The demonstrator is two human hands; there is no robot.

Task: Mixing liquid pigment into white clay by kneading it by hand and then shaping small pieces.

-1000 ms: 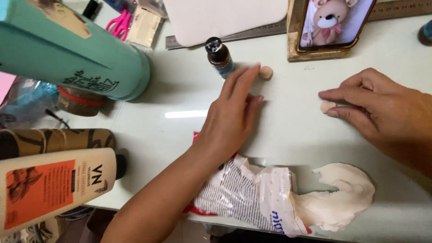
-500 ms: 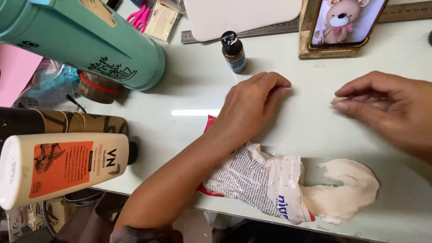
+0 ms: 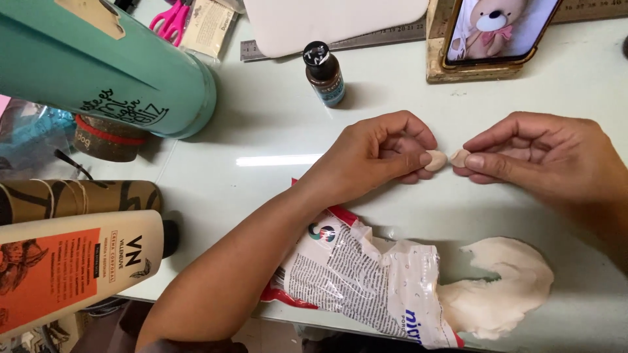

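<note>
You are pinching one small clay ball (image 3: 434,160) in your left hand (image 3: 374,155) fingers and another small clay ball (image 3: 460,157) in your right hand (image 3: 546,157) fingers, almost touching, not joined yet, with the big clay lump (image 3: 504,287) lying on the counter (image 3: 275,124) below your fingers.

Hands: two, left (image 3: 376,153), right (image 3: 546,157). Small clay pieces: two, one (image 3: 435,160) per hand, other (image 3: 460,157). Large clay lump (image 3: 500,284): one. Plastic bag (image 3: 366,278): one. Small dark bottle (image 3: 324,73): one. Teal tumbler (image 3: 108,68): one. Lotion bottle (image 3: 72,265): one. Phone (image 3: 500,26): one. Ruler (image 3: 366,40): one. Pink scissors (image 3: 171,18): one.
</note>
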